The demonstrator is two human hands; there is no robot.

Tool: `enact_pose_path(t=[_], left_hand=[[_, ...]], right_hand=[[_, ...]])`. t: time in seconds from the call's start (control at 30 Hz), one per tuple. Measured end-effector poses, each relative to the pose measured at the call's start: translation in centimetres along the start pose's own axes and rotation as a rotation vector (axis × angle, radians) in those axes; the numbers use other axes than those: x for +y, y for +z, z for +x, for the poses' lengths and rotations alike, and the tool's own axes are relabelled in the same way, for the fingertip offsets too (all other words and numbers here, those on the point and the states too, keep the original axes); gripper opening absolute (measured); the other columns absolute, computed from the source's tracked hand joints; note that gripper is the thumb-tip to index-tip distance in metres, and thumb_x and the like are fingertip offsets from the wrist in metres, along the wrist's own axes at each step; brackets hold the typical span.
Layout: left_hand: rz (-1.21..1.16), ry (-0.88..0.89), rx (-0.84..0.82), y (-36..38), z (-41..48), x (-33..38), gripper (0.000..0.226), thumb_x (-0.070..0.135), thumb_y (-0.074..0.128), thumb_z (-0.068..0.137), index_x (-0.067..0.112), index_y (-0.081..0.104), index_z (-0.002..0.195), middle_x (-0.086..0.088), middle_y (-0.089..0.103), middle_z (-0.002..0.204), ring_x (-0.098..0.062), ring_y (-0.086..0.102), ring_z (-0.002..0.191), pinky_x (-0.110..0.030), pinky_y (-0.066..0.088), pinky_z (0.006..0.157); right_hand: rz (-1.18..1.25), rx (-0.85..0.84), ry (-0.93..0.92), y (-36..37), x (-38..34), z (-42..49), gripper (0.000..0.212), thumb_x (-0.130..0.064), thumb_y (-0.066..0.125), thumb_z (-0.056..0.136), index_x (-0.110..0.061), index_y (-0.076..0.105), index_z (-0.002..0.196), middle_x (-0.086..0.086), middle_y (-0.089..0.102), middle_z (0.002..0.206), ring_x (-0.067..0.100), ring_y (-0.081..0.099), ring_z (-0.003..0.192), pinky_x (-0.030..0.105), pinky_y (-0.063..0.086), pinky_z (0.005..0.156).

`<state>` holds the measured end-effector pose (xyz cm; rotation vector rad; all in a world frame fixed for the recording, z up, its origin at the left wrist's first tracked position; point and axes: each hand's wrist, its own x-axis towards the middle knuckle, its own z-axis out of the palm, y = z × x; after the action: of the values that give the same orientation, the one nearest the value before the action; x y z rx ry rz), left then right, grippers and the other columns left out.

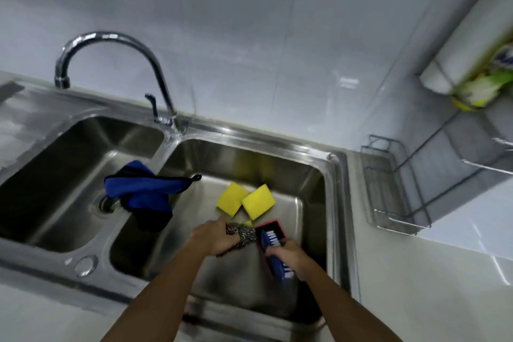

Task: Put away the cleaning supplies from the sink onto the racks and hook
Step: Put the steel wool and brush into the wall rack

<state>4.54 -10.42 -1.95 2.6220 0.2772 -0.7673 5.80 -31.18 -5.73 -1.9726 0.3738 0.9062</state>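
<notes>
Early stage. Left hand (213,239) closed around steel scourer (244,232), right hand (294,255) gripping blue brush (274,257), both inside right basin (313,189); yellow sponges (245,200), blue cloth (144,191) unmoved; wire rack (388,189) at right unfilled.

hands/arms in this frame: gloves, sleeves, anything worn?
Both forearms are bare up to the frame edge: no sleeves in view. The left hand and right hand show no gloves, and no watch or bands show at the wrists. Motion blur hides any rings.
</notes>
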Motion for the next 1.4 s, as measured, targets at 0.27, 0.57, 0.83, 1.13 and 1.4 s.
enact_pose_path(t=[0.27, 0.57, 0.83, 1.13, 1.4], left_hand=[[-0.203, 0.233, 0.274, -8.7, -1.2, 7.4, 0.050, 0.052, 0.050, 0.085, 0.016, 0.045, 0.120, -0.012, 0.065, 0.109, -0.031, 0.062, 0.104, -0.033, 0.046, 0.081], [-0.883, 0.635, 0.153, -15.8, -5.3, 18.8, 0.020, 0.026, 0.048, 0.098, 0.025, 0.033, 0.112, -0.015, 0.060, 0.105, -0.026, 0.065, 0.070, -0.032, 0.055, 0.055], [-1.127, 0.744, 0.019, -16.7, -9.5, 25.4, 0.017, 0.017, 0.047, 0.099, 0.028, 0.040, 0.110, -0.012, 0.055, 0.116, -0.022, 0.060, 0.084, -0.029, 0.054, 0.063], [-1.186, 0.714, -0.008, -18.0, -9.6, 28.2, 0.027, 0.012, 0.054, 0.094, 0.029, 0.043, 0.112, -0.015, 0.053, 0.130, -0.030, 0.063, 0.099, -0.026, 0.055, 0.060], [-1.241, 0.719, -0.056, -16.8, -10.0, 31.0, 0.039, 0.001, 0.051, 0.089, 0.027, 0.043, 0.117, -0.014, 0.052, 0.127, -0.025, 0.062, 0.093, -0.028, 0.056, 0.066]], right_hand=[[0.538, 0.079, -0.141, -8.0, -8.0, -7.5, 0.016, -0.019, 0.055, 0.087, -0.022, 0.050, 0.102, 0.010, 0.060, 0.091, 0.023, 0.063, 0.066, 0.033, 0.053, 0.060], [0.480, 0.659, -0.626, -18.7, -17.8, -20.4, 0.065, -0.016, 0.064, 0.086, -0.024, 0.035, 0.143, 0.009, 0.061, 0.093, 0.018, 0.056, 0.057, 0.024, 0.045, 0.043], [-0.200, 1.134, -0.412, -26.5, -18.5, -26.0, 0.043, -0.037, 0.051, 0.091, -0.011, 0.054, 0.126, 0.022, 0.061, 0.121, 0.039, 0.057, 0.108, 0.036, 0.045, 0.090], [-0.412, 1.071, -0.203, -27.8, -18.2, -22.3, 0.033, -0.020, 0.044, 0.095, -0.002, 0.051, 0.121, 0.021, 0.057, 0.122, 0.036, 0.055, 0.109, 0.036, 0.044, 0.083], [-0.488, 1.019, -0.218, -29.3, -16.6, -20.9, 0.034, -0.016, 0.045, 0.094, -0.006, 0.055, 0.125, 0.020, 0.059, 0.123, 0.036, 0.057, 0.111, 0.040, 0.049, 0.093]])
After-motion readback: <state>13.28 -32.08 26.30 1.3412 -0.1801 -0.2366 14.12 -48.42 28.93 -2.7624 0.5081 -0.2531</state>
